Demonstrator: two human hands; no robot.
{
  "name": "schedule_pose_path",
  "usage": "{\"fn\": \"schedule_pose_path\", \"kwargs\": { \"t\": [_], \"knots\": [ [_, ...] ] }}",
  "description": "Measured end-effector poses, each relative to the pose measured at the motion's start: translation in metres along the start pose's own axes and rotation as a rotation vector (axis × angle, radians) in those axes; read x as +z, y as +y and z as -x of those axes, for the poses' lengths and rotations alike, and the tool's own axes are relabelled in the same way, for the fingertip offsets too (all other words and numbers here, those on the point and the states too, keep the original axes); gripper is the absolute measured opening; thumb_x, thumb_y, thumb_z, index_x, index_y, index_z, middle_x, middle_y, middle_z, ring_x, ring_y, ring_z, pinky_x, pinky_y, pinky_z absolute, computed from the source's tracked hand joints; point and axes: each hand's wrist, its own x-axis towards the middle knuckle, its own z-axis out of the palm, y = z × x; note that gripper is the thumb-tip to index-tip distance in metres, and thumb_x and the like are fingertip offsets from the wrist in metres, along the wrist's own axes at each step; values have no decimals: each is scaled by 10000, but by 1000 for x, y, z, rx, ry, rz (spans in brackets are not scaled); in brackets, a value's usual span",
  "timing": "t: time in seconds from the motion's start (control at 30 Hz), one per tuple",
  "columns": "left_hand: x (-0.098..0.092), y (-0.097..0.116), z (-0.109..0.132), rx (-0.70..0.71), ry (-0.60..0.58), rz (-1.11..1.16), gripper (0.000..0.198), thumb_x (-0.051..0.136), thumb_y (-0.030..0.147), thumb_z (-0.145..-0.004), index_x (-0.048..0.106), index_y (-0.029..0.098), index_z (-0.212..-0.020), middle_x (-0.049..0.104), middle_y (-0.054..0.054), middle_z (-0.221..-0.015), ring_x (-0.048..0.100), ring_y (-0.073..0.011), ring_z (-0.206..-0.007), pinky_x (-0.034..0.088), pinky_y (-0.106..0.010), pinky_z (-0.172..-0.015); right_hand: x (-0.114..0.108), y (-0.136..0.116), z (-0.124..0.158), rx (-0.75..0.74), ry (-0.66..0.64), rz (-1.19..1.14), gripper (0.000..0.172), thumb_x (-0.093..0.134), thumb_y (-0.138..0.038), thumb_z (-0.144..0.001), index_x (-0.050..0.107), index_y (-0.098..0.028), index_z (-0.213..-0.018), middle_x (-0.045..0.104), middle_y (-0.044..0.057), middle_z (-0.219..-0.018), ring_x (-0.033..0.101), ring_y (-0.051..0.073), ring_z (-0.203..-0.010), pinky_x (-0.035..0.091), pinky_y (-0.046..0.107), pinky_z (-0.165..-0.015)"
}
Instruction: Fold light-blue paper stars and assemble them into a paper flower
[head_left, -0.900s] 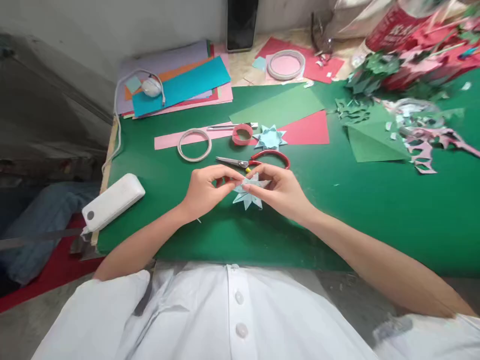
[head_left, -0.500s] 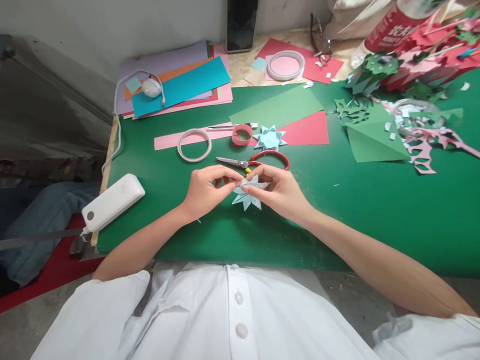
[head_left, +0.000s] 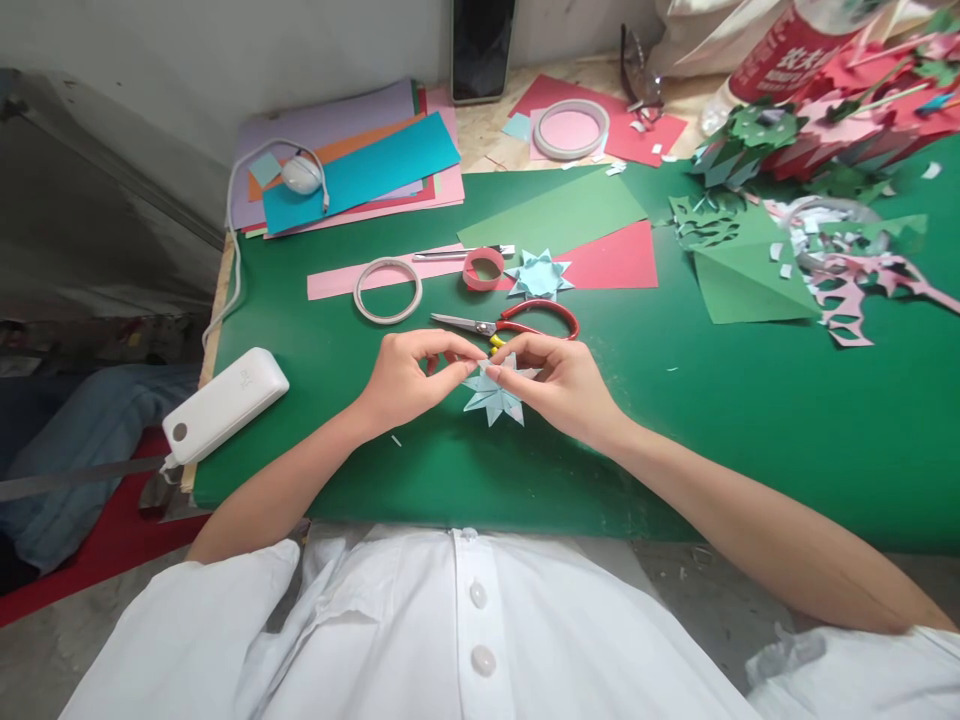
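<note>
Between my two hands is a light blue paper star point(head_left: 496, 398) with several points, held just above the green mat. My left hand point(head_left: 416, 375) pinches its upper left edge between thumb and forefinger. The fingers of my right hand point(head_left: 559, 385) are closed on the top of the same star, and both thumbs nearly meet there. Right beyond my fingertips lie scissors point(head_left: 537, 312) with red handles and blades pointing left. A second light blue paper star point(head_left: 539, 275) rests behind the scissors. The fingertips hide part of the held star's upper side.
A roll of white tape point(head_left: 388, 292), a red tape roll point(head_left: 484, 270) and a cutter knife point(head_left: 463, 254) lie ahead. At left is a white power bank point(head_left: 226, 407). Coloured paper point(head_left: 364, 172) is stacked at back left; paper scraps point(head_left: 844, 290) and paper flowers point(head_left: 840, 110) are at right.
The held star has tilted slightly, and its lower points sit a little lower. Both hands keep their pinch in nearly the same place.
</note>
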Motion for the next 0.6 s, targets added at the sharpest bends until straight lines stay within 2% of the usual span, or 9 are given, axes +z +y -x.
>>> {"fn": "schedule_pose_path", "kwargs": {
  "t": [0.17, 0.27, 0.4, 0.47, 0.53, 0.6],
  "knots": [
    [-9, 4, -3, -117, -75, 16, 169, 649, 248, -835, 804, 195, -875, 796, -39, -868, 685, -151, -743, 450, -244, -569, 0, 1, -1, -14, 19, 22, 306, 736, -444, -790, 649, -151, -774, 555, -18, -674, 399, 43, -485, 321, 207, -432],
    [-9, 5, -3, -101, -72, 6, 174, 646, 247, -836, 805, 197, -885, 798, -47, -900, 699, -165, -787, 471, -252, -601, -1, 1, -2, -10, 25, 31, 290, 739, -429, -785, 653, -153, -772, 571, -9, -680, 436, 56, -502, 353, 208, -450],
    [-8, 1, -2, -77, -71, 37, 163, 663, 225, -815, 791, 199, -913, 780, -65, -1066, 709, -180, -864, 502, -250, -631, -3, -2, -3, 37, 16, 11, 288, 741, -426, -774, 645, -155, -768, 581, -4, -692, 466, 63, -496, 374, 210, -447],
    [-9, -2, -2, -83, -88, 105, 265, 665, 230, -820, 747, 219, -1072, 766, -63, -1105, 710, -180, -901, 533, -251, -686, -4, -3, -3, 59, 2, 0, 289, 740, -425, -773, 644, -152, -772, 571, -10, -677, 458, 62, -482, 373, 212, -441],
    [-11, -5, -2, -93, -102, 167, 440, 673, 243, -824, 635, 246, -1262, 757, -55, -1103, 708, -162, -883, 551, -254, -729, -4, -3, -4, 53, -12, 8, 277, 738, -410, -773, 650, -147, -766, 528, -25, -643, 416, 50, -471, 339, 208, -435],
    [-13, -6, -3, -102, -122, 171, 496, 687, 254, -816, 580, 241, -1301, 739, -63, -1122, 701, -147, -857, 550, -244, -719, -5, -3, -4, 31, -23, 23, 271, 737, -401, -775, 658, -142, -755, 475, -38, -626, 347, 34, -466, 278, 204, -425]
  ]
}}
